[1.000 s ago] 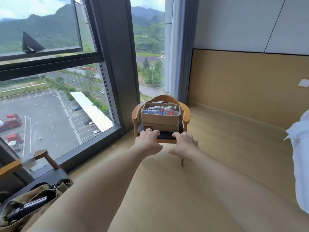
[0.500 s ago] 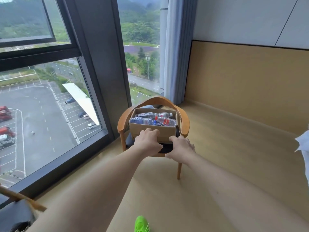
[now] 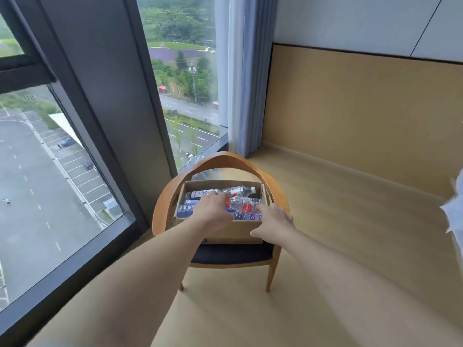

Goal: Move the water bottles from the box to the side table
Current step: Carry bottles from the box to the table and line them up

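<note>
**Desk:** Beside a floor-to-ceiling window point(image 3: 75, 171), what does the frame show?

**Photographer:** A person leans over a cardboard box point(image 3: 233, 230) that sits on the dark seat of a curved wooden armchair point(image 3: 220, 160). Both bare arms reach into it from the camera side.

**Desk:** And the hands?

**Photographer:** The left hand point(image 3: 213, 209) is down among the water bottles point(image 3: 198, 195), fingers bent over them toward a red-labelled bottle point(image 3: 244, 205). Whether it has a firm grip on one I cannot tell, since the fingertips are hidden. The right hand point(image 3: 273, 220) rests loosely spread at the box's near right corner, thumb on the front wall, fingers at the rim next to the red-labelled bottle, grasping nothing that I can make out.

**Desk:** How far along is the job?

**Photographer:** At the very start, by my reading. Every bottle in sight lies on its side inside the box, several of them, blue labels and red. None has been lifted clear. No side table appears in the frame, so I cannot say whether anything stands there.

**Desk:** What remains?

**Photographer:** Practically all of it, I judge: picking the bottles out and carrying them to a surface somewhere out of view.
</note>
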The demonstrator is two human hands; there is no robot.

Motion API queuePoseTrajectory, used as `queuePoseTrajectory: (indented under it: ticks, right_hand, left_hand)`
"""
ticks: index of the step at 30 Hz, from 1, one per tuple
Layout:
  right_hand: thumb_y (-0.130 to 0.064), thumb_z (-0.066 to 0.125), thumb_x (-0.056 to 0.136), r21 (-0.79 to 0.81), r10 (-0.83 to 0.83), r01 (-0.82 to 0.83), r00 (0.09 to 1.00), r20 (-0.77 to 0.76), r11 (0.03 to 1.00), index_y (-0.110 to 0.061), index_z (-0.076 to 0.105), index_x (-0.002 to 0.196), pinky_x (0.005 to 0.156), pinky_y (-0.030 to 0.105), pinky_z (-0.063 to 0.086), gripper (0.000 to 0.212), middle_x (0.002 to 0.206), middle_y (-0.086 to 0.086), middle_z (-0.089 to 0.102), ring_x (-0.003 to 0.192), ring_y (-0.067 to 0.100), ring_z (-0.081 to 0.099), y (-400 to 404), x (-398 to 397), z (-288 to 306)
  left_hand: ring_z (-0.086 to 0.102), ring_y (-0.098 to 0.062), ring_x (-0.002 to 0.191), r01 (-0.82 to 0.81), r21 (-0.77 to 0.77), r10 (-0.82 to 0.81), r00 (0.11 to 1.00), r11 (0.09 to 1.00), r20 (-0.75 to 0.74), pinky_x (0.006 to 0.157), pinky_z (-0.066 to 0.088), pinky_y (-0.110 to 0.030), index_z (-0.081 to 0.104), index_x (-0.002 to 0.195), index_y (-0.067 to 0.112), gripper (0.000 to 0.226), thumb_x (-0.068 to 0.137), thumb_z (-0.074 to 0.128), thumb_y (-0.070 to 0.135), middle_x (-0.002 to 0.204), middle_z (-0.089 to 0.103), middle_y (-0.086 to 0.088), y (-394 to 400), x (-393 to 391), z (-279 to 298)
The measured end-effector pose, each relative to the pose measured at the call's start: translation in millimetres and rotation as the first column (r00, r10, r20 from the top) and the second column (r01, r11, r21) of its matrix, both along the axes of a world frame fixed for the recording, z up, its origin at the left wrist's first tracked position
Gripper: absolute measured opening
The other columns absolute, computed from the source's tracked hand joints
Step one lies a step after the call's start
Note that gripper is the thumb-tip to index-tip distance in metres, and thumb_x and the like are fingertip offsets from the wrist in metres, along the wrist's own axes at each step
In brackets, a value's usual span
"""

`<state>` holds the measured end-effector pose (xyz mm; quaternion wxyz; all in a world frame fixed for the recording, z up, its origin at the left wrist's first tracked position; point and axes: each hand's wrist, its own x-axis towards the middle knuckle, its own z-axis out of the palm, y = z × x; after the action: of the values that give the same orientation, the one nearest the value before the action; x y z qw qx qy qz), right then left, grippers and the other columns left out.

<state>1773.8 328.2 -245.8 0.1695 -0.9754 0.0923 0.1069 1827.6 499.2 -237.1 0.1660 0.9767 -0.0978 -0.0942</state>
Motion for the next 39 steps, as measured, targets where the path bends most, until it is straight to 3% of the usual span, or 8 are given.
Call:
queuePoseTrajectory:
  ticks: [7, 13, 17, 20, 28, 33, 39]
  right_hand:
    - [-0.047, 0.08, 0.079, -0.006, 0.019, -0.02, 0.995, -0.098, 1.0, -0.032, 0.048, 0.134, 0.1, 0.047, 0.046, 0.065, 0.132, 0.004, 0.053, 0.124, 0.027, 0.049, -12.6, 93.5, -47.0]
    - [-0.04, 0.079, 0.081, 0.021, 0.074, -0.071, 0.98, -0.185, 0.997, -0.032, 0.04, 0.15, 0.105, 0.05, 0.044, 0.08, 0.142, 0.007, 0.049, 0.132, 0.031, 0.045, -35.4, 187.1, -97.5]
    - [-0.035, 0.08, 0.078, 0.086, 0.078, -0.056, 0.956, -0.284, 0.995, -0.031, 0.045, 0.145, 0.099, 0.047, 0.049, 0.076, 0.136, 0.005, 0.051, 0.124, 0.028, 0.049, -60.3, 239.2, -131.4]
    - [-0.031, 0.08, 0.079, 0.127, 0.097, -0.055, 0.929, -0.357, 0.99, -0.029, 0.044, 0.145, 0.096, 0.047, 0.052, 0.075, 0.134, 0.005, 0.051, 0.124, 0.027, 0.049, -76.9, 267.0, -157.6]
    - [-0.01, 0.063, 0.087, 0.16, 0.172, -0.112, 0.886, -0.43, 0.981, -0.018, 0.05, 0.139, 0.086, 0.042, 0.055, 0.054, 0.132, 0.009, 0.05, 0.11, 0.028, 0.057, -86.0, 319.7, -205.9]
    - [-0.023, 0.069, 0.089, 0.148, 0.189, -0.133, 0.856, -0.481, 0.98, -0.012, 0.059, 0.123, 0.076, 0.034, 0.048, 0.037, 0.122, 0.009, 0.062, 0.104, 0.028, 0.06, -79.3, 340.3, -229.4]
    - [-0.027, 0.06, 0.089, 0.141, 0.151, -0.09, 0.847, -0.51, 0.986, -0.014, 0.052, 0.127, 0.099, 0.043, 0.047, 0.04, 0.126, 0.013, 0.064, 0.116, 0.036, 0.06, -74.4, 346.0, -243.9]
  left_hand:
    - [0.048, -0.027, 0.125, 0.008, 0.005, -0.007, 0.994, 1.0, -0.108, 0.095, 0.054, -0.045, 0.052, 0.141, 0.027, 0.059, 0.085, 0.068, 0.025, 0.139, 0.052, -0.004, -7.8, 79.6, -46.1]
    - [0.05, -0.026, 0.11, -0.051, 0.061, 0.063, 0.976, 0.997, -0.211, 0.087, 0.056, -0.044, 0.058, 0.13, 0.021, 0.048, 0.082, 0.065, 0.021, 0.122, 0.053, -0.005, -28.1, 159.5, -84.1]
    - [0.05, -0.027, 0.114, -0.053, 0.084, 0.077, 0.947, 0.995, -0.312, 0.095, 0.053, -0.046, 0.058, 0.127, 0.022, 0.045, 0.083, 0.067, 0.023, 0.125, 0.054, -0.007, -54.6, 199.5, -114.4]
    - [0.048, -0.029, 0.124, -0.038, 0.103, 0.076, 0.918, 0.994, -0.39, 0.101, 0.049, -0.047, 0.053, 0.139, 0.02, 0.056, 0.086, 0.069, 0.029, 0.132, 0.052, -0.01, -75.1, 223.5, -136.4]
    - [0.042, -0.028, 0.136, 0.071, 0.139, 0.007, 0.869, 0.988, -0.494, 0.104, 0.048, -0.049, 0.047, 0.149, 0.022, 0.074, 0.083, 0.075, 0.039, 0.147, 0.047, -0.007, -106.9, 259.2, -184.9]
    - [0.051, -0.03, 0.124, 0.237, 0.159, -0.128, 0.855, 0.958, -0.503, 0.092, 0.049, -0.042, 0.058, 0.132, 0.017, 0.065, 0.077, 0.078, 0.046, 0.13, 0.056, -0.008, -115.8, 266.9, -211.2]
    - [0.047, -0.033, 0.12, 0.341, 0.174, -0.22, 0.845, 0.924, -0.488, 0.088, 0.049, -0.045, 0.055, 0.125, 0.013, 0.055, 0.078, 0.078, 0.03, 0.126, 0.05, -0.012, -122.5, 269.9, -225.4]
